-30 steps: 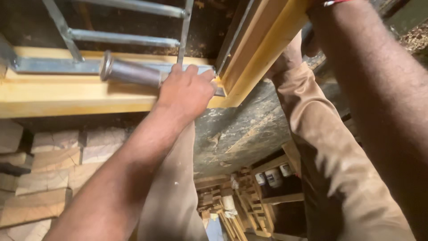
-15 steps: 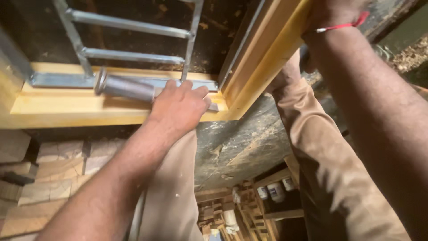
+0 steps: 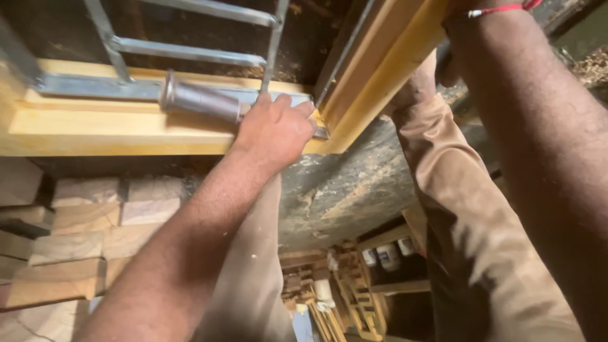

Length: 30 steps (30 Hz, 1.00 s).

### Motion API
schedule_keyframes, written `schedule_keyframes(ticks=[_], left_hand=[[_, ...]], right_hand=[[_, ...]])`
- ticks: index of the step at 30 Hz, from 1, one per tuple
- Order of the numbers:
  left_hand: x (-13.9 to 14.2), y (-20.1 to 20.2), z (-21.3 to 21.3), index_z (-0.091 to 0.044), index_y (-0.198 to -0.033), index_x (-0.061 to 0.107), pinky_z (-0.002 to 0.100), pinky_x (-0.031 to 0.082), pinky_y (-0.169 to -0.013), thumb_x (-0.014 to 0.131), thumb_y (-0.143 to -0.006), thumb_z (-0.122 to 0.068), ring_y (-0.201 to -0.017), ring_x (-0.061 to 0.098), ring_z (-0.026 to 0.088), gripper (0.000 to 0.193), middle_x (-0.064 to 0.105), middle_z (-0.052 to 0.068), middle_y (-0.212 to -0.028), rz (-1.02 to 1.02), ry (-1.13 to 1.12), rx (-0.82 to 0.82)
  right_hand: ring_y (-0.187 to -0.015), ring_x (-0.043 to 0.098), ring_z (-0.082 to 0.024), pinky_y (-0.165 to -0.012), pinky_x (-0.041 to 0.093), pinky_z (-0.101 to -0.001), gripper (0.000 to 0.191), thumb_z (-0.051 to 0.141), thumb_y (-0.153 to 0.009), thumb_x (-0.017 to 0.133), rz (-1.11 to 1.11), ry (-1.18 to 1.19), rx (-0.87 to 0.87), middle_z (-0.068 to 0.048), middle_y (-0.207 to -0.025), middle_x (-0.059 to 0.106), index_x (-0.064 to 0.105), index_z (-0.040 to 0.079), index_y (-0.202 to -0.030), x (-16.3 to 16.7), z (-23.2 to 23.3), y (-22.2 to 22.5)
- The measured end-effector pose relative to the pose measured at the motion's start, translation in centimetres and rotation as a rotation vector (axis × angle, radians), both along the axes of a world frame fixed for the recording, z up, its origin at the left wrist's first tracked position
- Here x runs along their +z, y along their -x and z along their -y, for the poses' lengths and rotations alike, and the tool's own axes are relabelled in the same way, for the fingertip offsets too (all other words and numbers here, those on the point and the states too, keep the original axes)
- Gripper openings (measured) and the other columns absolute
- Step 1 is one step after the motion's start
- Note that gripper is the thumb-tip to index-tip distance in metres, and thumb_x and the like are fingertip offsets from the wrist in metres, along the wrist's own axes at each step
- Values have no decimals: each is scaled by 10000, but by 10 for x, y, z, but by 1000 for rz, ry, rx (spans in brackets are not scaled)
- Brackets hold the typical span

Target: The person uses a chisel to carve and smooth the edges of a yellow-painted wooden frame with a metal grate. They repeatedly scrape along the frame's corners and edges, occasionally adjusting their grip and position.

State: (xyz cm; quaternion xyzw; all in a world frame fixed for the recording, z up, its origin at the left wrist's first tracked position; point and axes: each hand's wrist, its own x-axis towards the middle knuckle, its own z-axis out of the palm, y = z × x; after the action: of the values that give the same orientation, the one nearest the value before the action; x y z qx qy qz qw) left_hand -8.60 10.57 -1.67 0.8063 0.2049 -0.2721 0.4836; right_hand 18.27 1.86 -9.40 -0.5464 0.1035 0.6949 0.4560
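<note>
My left hand (image 3: 275,130) is closed around the right end of a grey metal cylinder (image 3: 199,100). The cylinder lies along the bottom rail of a yellow wooden frame (image 3: 95,130), against a flat metal strip (image 3: 82,87). Grey metal grille bars (image 3: 190,50) cross the opening above it. At the frame's corner a slanted wooden side piece (image 3: 380,69) rises to the right. My right arm (image 3: 538,126) reaches up beside that piece. It has a red thread at the wrist (image 3: 500,9), and the hand itself is cut off by the top edge.
Stacked pale wood blocks (image 3: 69,240) lie at the lower left. My beige trouser legs (image 3: 481,209) hang down the middle and right. A rough grey surface (image 3: 342,190) sits under the frame corner. Far below are wooden racks and small white containers (image 3: 386,256).
My left hand stays on the cylinder at the frame corner. The view has tilted, and my right hand has gone almost fully past the top edge.
</note>
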Motion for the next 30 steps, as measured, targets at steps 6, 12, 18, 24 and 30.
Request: schedule_keyframes(ticks=[6, 12, 18, 24, 30], left_hand=[[-6, 4, -9, -126, -1102, 719, 414, 588, -685, 618, -906, -75, -834, 678, 234, 227, 648, 109, -984, -140, 151, 86], [10, 23, -16, -146, -890, 767, 441, 543, -797, 667, -867, -96, -912, 671, 234, 114, 677, 40, -961, 45, -49, 130], [2, 7, 0, -158, -848, 765, 417, 538, -858, 658, -855, -99, -927, 673, 235, 123, 675, 24, -926, 62, -57, 120], [-1, 8, 0, -119, -877, 762, 429, 542, -710, 659, -821, -72, -849, 675, 251, 126, 674, 63, -904, 23, -35, 251], [2, 15, 6, -156, -801, 775, 447, 550, -800, 660, -835, -87, -883, 682, 247, 138, 689, 50, -885, 91, -96, 258]], right_hand=[[-1086, 700, -247, -916, 619, -400, 386, 352, -1074, 513, -3, 59, -144, -102, -1211, 682, 581, 63, -1321, -4, 2, -2], [-1125, 704, -229, -939, 616, -384, 308, 268, -1125, 507, 137, -30, 47, -96, -1248, 685, 567, 69, -1353, -8, 14, -3], [-1053, 690, -201, -870, 601, -338, 262, 251, -1181, 531, 280, -181, 275, -94, -1226, 682, 577, 64, -1359, -10, 11, -5], [-1060, 704, -220, -884, 613, -357, 290, 251, -1131, 504, 106, -54, 31, -99, -1200, 691, 587, 50, -1322, -4, 7, 1], [-1082, 680, -224, -886, 592, -343, 288, 217, -1127, 555, 209, -96, 144, -121, -1240, 669, 559, 32, -1348, -7, 9, -5]])
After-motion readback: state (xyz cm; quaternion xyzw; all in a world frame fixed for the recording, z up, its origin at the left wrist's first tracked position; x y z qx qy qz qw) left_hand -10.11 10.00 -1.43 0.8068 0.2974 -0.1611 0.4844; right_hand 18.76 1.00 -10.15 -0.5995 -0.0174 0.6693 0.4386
